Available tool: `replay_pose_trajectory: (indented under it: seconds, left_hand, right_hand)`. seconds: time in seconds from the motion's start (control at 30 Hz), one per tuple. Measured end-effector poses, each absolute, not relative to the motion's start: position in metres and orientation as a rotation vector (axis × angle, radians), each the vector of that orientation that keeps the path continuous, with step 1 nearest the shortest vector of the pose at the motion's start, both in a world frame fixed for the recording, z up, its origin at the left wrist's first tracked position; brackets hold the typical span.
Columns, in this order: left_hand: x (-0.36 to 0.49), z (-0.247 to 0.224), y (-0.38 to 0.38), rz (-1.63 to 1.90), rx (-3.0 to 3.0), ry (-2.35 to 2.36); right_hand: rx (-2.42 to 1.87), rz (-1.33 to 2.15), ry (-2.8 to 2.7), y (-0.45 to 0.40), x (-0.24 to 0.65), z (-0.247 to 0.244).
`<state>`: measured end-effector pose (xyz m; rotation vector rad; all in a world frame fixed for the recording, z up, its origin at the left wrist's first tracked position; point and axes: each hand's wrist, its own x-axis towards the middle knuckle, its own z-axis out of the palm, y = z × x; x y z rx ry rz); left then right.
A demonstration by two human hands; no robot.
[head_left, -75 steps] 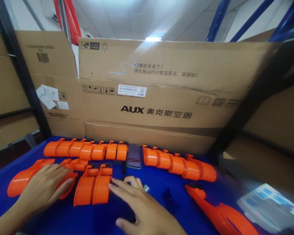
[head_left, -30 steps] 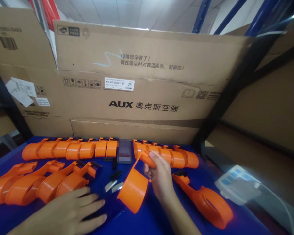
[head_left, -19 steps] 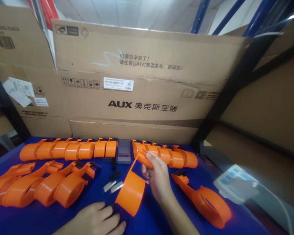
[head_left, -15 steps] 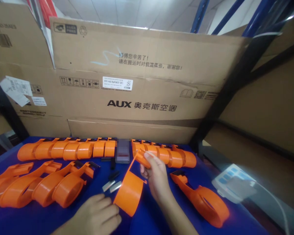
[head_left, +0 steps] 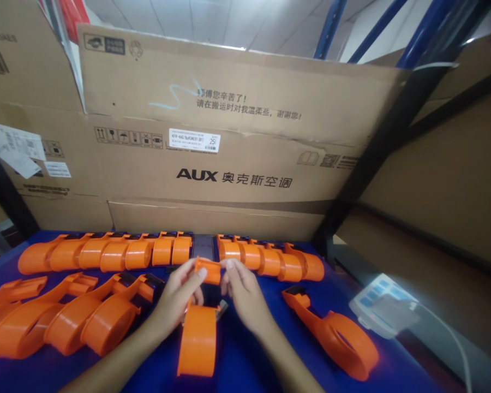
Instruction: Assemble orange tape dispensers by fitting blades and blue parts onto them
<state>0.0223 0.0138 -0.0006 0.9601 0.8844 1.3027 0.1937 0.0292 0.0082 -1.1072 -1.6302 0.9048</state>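
Note:
An orange tape dispenser (head_left: 198, 341) hangs in front of me at the middle, its wide ring low and its narrow head up between my hands. My left hand (head_left: 182, 289) grips that head from the left, thumb on its front. At the right end of the head, my right hand (head_left: 239, 286) has its fingers pinched together; whether anything small is between them cannot be made out. Behind the dispenser, a metal piece (head_left: 221, 309) shows in part. A dark phone-like device (head_left: 203, 246) lies beyond my hands, partly covered.
Rows of orange dispensers (head_left: 117, 256) line the blue table's back and left. Another orange dispenser (head_left: 347, 341) lies at the right, near a white device (head_left: 382, 305) with a cable. Cardboard (head_left: 237, 147) stands behind, beside a black post (head_left: 368, 158).
My left hand has risen from the table and taken hold of the dispenser's head. The dispenser has moved left and hangs straighter. My right hand has shifted to the head's right end.

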Motion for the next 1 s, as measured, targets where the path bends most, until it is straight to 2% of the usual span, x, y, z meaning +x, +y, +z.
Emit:
replay_pose_trajectory:
  seconds: [0.17, 0.47, 0.67, 1.0]
  left_hand:
    - [0.005, -0.014, 0.014, 1.433, 0.827, 0.917]
    - [0.008, -0.02, 0.011, 1.434, 0.865, 0.912]
    - [0.007, -0.028, 0.013, 1.426, 0.917, 0.923]
    - [0.009, -0.031, 0.016, 1.403, 1.006, 0.935]
  right_hand:
    - [-1.158, 0.516, -2.351, 0.029, 0.227, 0.021]
    - [-1.239, 0.514, -2.625, 0.027, 0.226, 0.011]
    - [-1.183, 0.599, -2.476, 0.027, 0.232, 0.023]
    - [-0.921, 1.002, -1.609, 0.032, 0.212, 0.018]
